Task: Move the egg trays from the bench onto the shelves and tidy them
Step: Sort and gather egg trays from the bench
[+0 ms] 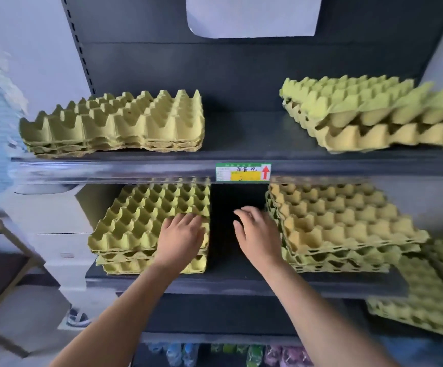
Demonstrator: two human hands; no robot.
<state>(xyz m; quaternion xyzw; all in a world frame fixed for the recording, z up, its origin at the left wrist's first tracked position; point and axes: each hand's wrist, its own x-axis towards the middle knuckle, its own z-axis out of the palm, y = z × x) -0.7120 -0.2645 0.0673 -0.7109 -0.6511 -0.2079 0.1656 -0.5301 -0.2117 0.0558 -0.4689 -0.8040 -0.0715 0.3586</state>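
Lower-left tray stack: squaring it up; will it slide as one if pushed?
The lower-left tray stack looks light: empty moulded pulp. Its trays sit offset, so pushing may shift them separately. The left hand on top may steady it.

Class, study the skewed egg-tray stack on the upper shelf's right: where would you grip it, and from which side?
Grip the upper right stack under its bottom tray at both side edges, coming from the open shelf front. Its trays sit loosely nested and askew, so lifting the top one would probably split it.

Head view, close, facing shelves
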